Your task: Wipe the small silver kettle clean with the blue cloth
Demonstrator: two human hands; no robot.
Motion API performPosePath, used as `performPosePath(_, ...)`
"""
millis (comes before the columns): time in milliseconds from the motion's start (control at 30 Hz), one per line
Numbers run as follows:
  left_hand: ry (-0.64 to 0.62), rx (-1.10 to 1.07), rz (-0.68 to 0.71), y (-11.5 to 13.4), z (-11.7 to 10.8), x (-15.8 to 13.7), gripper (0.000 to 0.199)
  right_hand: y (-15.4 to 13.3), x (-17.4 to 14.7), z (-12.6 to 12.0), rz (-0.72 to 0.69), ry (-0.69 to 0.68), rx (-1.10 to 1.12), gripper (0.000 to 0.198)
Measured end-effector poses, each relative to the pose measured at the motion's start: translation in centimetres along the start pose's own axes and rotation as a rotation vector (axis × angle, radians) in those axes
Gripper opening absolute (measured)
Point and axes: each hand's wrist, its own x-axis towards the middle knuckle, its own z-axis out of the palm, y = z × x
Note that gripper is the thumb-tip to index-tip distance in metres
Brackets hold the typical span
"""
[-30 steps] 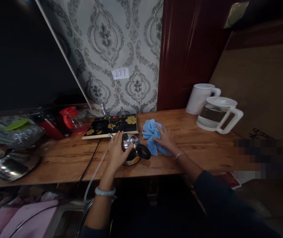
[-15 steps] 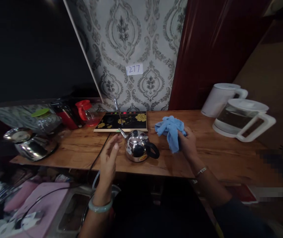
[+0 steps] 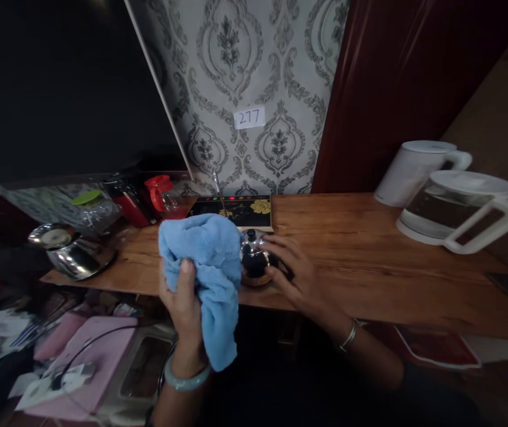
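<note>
— Since the left hand [image 3: 186, 296] has its fingers bunched around the soft, light blue microfibre cloth [image 3: 207, 270], will it slip?
— Unlikely; it's limp and drapes below the thumb.
— And beyond?
— Right hand [image 3: 292, 274] curls on the small shiny steel kettle's [image 3: 254, 261] black handle, on the wooden counter [image 3: 370, 261]; slick, rigid. Cloth hides its spout.

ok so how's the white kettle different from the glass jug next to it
The white kettle has opaque walls, while the glass jug is see-through with a dark fill showing. The white kettle stands farther back by the wall; the glass jug sits nearer the wooden counter front. The glass jug's handle juts out wider. Both stand upright, have white lids and handles, and neither hand touches them.
</note>
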Motion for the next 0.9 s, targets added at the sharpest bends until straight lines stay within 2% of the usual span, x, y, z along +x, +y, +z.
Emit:
performPosePath(67, -0.007, 0.095, 0.140, -1.8, 0.3, 0.3, 0.049, 2.2, -1.0, 0.6, 0.114, 0.086, -0.060, 0.037)
performPosePath(100, -0.051, 0.160, 0.206, -3.0, 0.7, 0.2, 0.052, 3.3, -1.6, 1.0, 0.155, 0.104, -0.088, 0.038)
performPosePath(133, -0.127, 0.227, 0.286, -4.3, 1.3, -0.1, 0.057, 4.3, -2.2, 1.4, 0.188, 0.109, -0.105, 0.039)
performPosePath(167, -0.254, 0.292, 0.372, -5.7, 2.0, -0.5, 0.060, 5.1, -2.9, 1.9, 0.214, 0.108, -0.113, 0.042)
performPosePath(233, -0.475, 0.416, 0.492, -8.2, 3.2, -1.6, 0.056, 6.4, -4.1, 2.7, 0.248, 0.085, -0.104, 0.047)
performPosePath(267, -0.502, 0.473, 0.524, -9.4, 3.7, -2.1, 0.053, 6.8, -4.5, 3.1, 0.259, 0.067, -0.093, 0.047)
performPosePath(333, -0.439, 0.545, 0.583, -11.1, 4.2, -3.1, 0.044, 7.4, -5.3, 3.5, 0.280, 0.038, -0.076, 0.046)
performPosePath(433, -0.376, 0.586, 0.643, -12.7, 3.5, -3.5, 0.034, 7.7, -5.7, 3.7, 0.310, 0.039, -0.078, 0.043)
performPosePath(600, -0.417, 0.610, 0.654, -13.7, 1.3, -3.0, 0.030, 8.1, -5.9, 4.2, 0.312, 0.060, -0.101, 0.042)
performPosePath(700, -0.397, 0.610, 0.613, -14.4, -0.1, -3.0, 0.040, 8.5, -6.1, 4.4, 0.308, 0.050, -0.098, 0.043)
performPosePath(800, -0.398, 0.600, 0.467, -15.1, -1.3, -2.8, 0.049, 8.7, -6.2, 4.6, 0.304, 0.056, -0.102, 0.042)
performPosePath(900, -0.385, 0.521, 0.198, -14.8, -2.3, -1.9, 0.045, 8.7, -6.3, 4.6, 0.303, 0.059, -0.102, 0.042)
